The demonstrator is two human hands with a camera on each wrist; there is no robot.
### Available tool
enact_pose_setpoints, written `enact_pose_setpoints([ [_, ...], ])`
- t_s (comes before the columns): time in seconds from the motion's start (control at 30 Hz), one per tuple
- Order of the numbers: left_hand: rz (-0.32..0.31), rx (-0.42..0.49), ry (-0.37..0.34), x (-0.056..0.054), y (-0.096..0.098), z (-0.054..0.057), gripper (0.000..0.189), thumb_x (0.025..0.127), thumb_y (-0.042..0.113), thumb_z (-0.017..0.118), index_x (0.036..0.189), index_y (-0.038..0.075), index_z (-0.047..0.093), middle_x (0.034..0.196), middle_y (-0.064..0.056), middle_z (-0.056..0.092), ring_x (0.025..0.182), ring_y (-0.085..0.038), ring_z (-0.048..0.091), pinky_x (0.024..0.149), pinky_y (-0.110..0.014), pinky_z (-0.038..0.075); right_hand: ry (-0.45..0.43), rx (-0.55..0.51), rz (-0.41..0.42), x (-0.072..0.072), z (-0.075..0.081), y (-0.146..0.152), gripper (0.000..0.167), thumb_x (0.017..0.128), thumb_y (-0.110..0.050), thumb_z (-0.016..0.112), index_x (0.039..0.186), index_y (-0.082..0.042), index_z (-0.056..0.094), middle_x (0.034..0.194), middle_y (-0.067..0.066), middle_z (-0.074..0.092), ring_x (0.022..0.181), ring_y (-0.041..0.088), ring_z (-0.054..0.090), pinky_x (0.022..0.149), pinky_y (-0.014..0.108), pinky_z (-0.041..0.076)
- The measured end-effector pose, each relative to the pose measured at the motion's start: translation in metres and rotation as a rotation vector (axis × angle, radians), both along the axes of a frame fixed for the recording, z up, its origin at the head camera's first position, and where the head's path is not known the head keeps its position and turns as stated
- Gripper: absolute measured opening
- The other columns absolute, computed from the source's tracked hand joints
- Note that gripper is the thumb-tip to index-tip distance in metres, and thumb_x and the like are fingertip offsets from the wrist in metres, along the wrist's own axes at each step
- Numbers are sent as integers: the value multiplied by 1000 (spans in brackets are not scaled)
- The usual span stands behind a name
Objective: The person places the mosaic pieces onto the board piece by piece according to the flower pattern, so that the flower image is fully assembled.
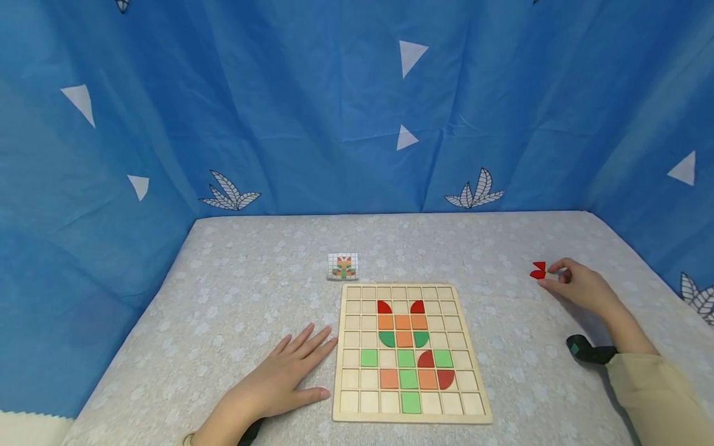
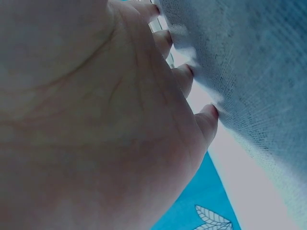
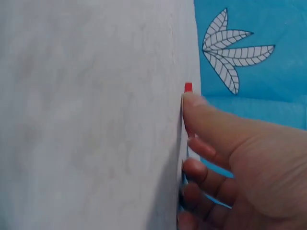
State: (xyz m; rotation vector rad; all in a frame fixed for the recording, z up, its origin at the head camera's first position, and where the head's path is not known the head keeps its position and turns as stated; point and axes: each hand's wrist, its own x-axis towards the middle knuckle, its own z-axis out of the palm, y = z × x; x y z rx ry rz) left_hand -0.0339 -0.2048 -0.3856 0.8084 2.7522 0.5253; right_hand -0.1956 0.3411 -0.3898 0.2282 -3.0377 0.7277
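Note:
My right hand (image 1: 582,288) is at the right of the table, beside two small red pieces (image 1: 537,274). Its thumb tip is right at the lower piece, and a gap shows between that piece and the index fingertip. In the right wrist view, bits of red (image 3: 188,87) show past the thumb, the other fingers bent below it. Palm down on the cloth, my left hand (image 1: 292,371) lies with fingers spread, fingertips close to the left edge of a wooden grid board (image 1: 357,402). Orange squares (image 1: 403,322), green squares (image 1: 408,379) and red and green quarter-circles fill some cells.
Behind the board lies a small pattern card (image 1: 343,266) with a coloured flower-like figure on a grid. A pale patterned cloth (image 1: 251,260) covers the table. Blue curtains (image 1: 312,93) with white triangles and leaves enclose the back and sides.

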Motion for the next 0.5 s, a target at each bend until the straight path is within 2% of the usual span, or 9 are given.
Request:
enact_pose_setpoints([
  [0.1, 4, -2, -1, 0, 0, 0, 77, 88, 60, 48, 150, 21, 26, 154, -1, 16, 140, -26, 7, 105, -58, 12, 30, -14, 2, -3, -1, -4, 38, 87, -22, 68, 101, 8, 51, 72, 7, 46, 62, 22, 43, 52, 32, 34],
  [0.23, 5, 2, 1, 0, 0, -1, 76, 88, 60, 48, 150, 20, 26, 154, -1, 16, 140, -26, 7, 105, -59, 12, 28, -29, -3, -5, -2, -8, 28, 86, -14, 66, 99, 6, 51, 71, 6, 46, 62, 22, 43, 51, 32, 33],
  [0.5, 4, 8, 15, 0, 1, 0, 76, 88, 57, 51, 149, 19, 27, 154, -2, 17, 139, -27, 8, 105, -59, 12, 37, -41, -45, -6, -4, -9, 29, 85, -12, 68, 98, 7, 50, 78, 14, 50, 71, 30, 47, 55, 33, 39],
])
